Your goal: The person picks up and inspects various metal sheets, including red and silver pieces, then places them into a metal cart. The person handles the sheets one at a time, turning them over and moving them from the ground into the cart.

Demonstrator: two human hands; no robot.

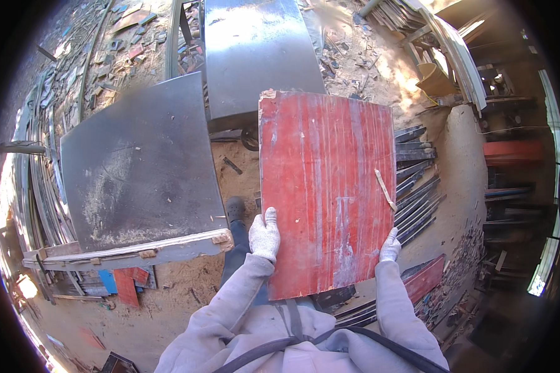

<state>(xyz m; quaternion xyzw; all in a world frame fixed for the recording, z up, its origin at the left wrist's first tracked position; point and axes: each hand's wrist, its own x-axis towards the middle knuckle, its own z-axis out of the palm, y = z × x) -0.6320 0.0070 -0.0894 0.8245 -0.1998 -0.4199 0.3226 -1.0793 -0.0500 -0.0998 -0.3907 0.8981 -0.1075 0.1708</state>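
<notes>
A large red board (323, 186), streaked with white and chipped at its far left corner, is held in front of my body by both hands. My left hand (264, 236), in a pale work glove, grips its left edge with the thumb on top. On the opposite edge my right hand (389, 246), gloved too, is closed round the rim; the fingers under the board are hidden. A thin wood splinter (385, 190) lies on the board near its right edge.
Left of me stands a dark metal-like tabletop (140, 168) with a wooden beam (130, 250) along its near edge. A shiny grey table (261, 62) stands ahead. Dark strips (417, 199) are piled on the right. Scrap (127, 286) litters the sandy ground.
</notes>
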